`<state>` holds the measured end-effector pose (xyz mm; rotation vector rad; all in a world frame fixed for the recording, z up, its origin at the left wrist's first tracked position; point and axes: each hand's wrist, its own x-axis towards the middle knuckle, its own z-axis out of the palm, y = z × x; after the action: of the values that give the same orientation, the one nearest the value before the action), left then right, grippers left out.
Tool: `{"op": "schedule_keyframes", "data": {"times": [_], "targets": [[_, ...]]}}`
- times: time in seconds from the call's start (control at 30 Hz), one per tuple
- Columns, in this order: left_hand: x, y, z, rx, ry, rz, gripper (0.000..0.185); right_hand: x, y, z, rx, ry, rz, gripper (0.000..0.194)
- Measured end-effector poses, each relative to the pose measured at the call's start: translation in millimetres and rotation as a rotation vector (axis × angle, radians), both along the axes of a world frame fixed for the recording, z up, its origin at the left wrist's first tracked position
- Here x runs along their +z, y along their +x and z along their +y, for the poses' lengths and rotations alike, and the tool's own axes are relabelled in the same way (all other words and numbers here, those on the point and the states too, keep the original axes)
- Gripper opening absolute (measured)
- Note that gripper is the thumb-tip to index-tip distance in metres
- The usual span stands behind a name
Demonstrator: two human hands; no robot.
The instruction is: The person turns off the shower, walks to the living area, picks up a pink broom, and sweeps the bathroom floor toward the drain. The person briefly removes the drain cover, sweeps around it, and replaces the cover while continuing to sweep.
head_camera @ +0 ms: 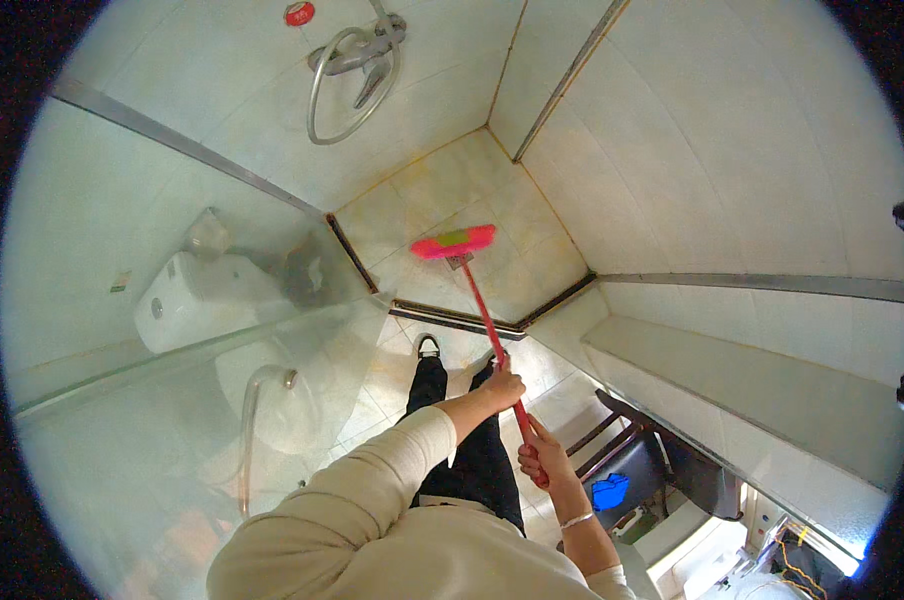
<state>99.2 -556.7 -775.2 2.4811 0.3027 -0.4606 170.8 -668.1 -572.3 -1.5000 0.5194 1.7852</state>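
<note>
My left hand (503,388) grips the red handle (483,311) of a broom partway along its length. Lower down, near the handle's end, my right hand (548,454) is closed around it too. The broom's head (453,241), with pink bristles and a green middle, lies against the tiled floor (527,274) of a shower corner. Right below the head, a small grey grate (459,261) shows in the floor, partly crossed by the handle. My feet stand outside the raised dark sill (456,319) while the broom reaches over it.
A shower mixer (358,56) with a looped hose hangs on the far wall. At left, a glass panel (122,420) with a bent handle (248,442) stands before a white toilet (197,300). To the right are a ledge (722,375) and a dark chair (632,457) bearing a blue cloth (610,491).
</note>
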Motion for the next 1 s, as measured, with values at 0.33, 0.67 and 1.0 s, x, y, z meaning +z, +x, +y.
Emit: {"op": "schedule_keyframes", "data": {"times": [0.33,0.67,1.0], "targets": [[18,-55,48,0.055,-0.021,-0.159,0.012,-9,-17,39,0.159,0.151,0.138,0.052],[13,-4,-6,-0.076,-0.074,0.02,0.019,9,4,-14,-0.075,0.055,0.089,0.05],[42,21,-46,-0.222,-0.265,0.149,0.028,35,-3,-51,-0.253,0.058,0.082,0.051]]}}
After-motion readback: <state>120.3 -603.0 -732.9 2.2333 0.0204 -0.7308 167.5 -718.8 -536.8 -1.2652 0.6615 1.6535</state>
